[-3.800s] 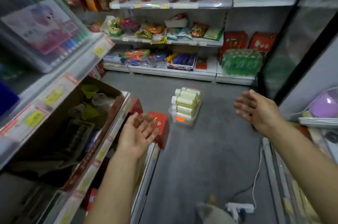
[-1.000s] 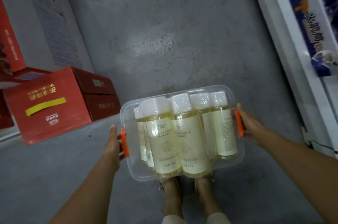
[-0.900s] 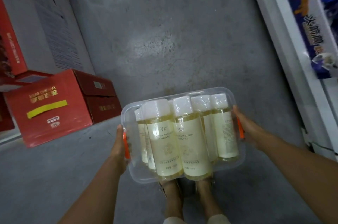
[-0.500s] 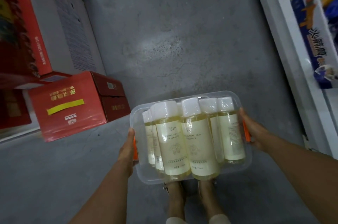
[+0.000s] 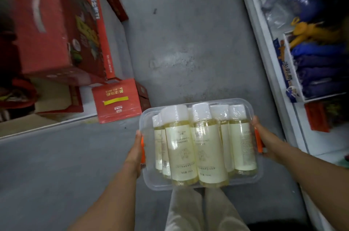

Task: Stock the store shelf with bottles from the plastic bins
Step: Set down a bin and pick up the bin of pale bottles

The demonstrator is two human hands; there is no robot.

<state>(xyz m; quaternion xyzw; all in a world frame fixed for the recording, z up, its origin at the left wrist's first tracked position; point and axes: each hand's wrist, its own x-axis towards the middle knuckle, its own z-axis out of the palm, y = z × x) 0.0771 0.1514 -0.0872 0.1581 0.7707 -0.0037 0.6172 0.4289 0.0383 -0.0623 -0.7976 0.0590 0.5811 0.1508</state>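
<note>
Bin: I see plastic bin (image 5: 147, 180) held over floor (image 5: 188, 42), near centre, bottles (image 5: 179, 153) inside.
Left hand (image 5: 134, 154): holds left orange handle (image 5: 143, 152).
Right hand (image 5: 265, 144): holds right handle (image 5: 258, 142); fingers probably curled beneath, hidden.

floor (image 5: 188, 42): grey concrete | left: red cartons (image 5: 56, 32) | right: white shelf (image 5: 269, 51), perhaps toys

Glossy clear plastic bin (image 5: 146, 178); matt, rough concrete floor (image 5: 188, 45).
</note>
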